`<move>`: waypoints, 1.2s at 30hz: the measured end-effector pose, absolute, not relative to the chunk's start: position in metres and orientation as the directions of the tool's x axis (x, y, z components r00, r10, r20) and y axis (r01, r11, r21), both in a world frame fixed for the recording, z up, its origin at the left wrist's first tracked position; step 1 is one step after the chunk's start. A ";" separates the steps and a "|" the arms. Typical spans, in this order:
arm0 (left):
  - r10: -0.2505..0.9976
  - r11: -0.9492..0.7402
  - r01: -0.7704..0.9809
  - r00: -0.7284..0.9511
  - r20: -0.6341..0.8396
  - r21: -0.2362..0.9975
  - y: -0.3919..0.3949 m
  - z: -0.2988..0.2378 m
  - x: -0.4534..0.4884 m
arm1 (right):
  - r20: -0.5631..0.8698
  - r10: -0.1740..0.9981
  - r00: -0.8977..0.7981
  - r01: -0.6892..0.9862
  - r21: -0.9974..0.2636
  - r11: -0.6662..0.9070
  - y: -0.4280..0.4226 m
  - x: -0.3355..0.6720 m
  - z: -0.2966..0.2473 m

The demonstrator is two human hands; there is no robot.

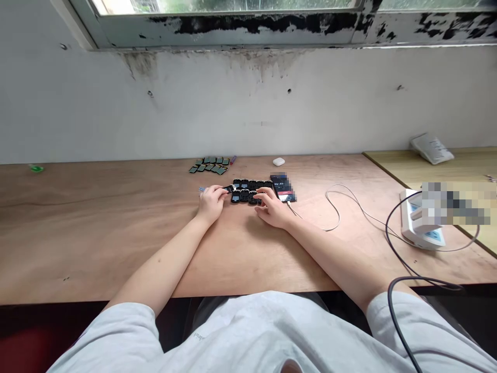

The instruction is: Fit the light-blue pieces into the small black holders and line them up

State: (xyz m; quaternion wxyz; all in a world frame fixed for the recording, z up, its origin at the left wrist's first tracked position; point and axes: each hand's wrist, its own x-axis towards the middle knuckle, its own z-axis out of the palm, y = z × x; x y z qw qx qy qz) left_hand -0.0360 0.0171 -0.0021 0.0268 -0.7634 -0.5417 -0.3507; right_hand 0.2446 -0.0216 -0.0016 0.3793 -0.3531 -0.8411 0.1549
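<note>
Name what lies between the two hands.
In the head view, part of two rows of black pieces lies between the left hand and the right hand.

White T-shirt (pixel 272 331), loose and creased — faint lettering (pixel 199 335) at the chest, too small to read surely. Left sleeve (pixel 128 324) and right sleeve (pixel 392 316) short, plain. Left hand (pixel 210 203), right hand (pixel 273 210) bare — dark grey lapwear (pixel 209 310).
</note>
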 end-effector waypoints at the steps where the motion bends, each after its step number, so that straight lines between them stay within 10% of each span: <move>1: 0.839 -0.333 0.881 0.114 0.532 0.337 0.019 -0.002 -0.038 | 0.532 0.707 -0.467 0.473 -0.525 0.707 -0.021 0.245 -0.002; 9: 0.943 -0.090 0.974 0.016 0.332 0.210 0.013 -0.008 -0.027 | 0.505 0.688 -0.522 0.470 -0.502 0.726 -0.020 0.245 -0.004; 30: 0.857 -0.486 0.812 0.370 0.359 0.322 0.010 -0.010 -0.027 | 0.386 0.883 -0.268 0.921 -0.167 0.352 -0.006 0.247 -0.002; 36: 0.888 -0.367 0.854 0.204 0.411 0.368 0.022 -0.004 -0.043 | 0.363 0.887 -0.286 0.919 -0.160 0.362 -0.005 0.248 -0.001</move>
